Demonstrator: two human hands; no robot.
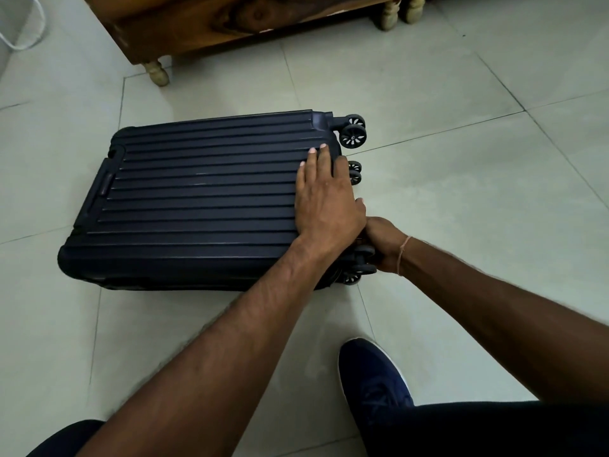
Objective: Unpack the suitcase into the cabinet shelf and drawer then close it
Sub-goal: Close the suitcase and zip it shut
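A dark blue ribbed hard-shell suitcase (197, 199) lies flat and closed on the tiled floor, its wheels pointing right. My left hand (324, 196) presses flat on the lid near the wheel end, fingers straight. Just right of it, my right hand (384, 245) is curled at the suitcase's near right corner beside a wheel (364, 258); its fingertips are hidden behind the left hand and the wheel, so what it grips is unclear. Behind the suitcase stands the wooden cabinet (230, 18), of which only the base and pale turned legs show.
Grey floor tiles surround the suitcase. My blue shoe (372, 380) stands on the floor at the lower right, with my dark trousers along the bottom edge. A white cord (36, 21) hangs at the top left corner.
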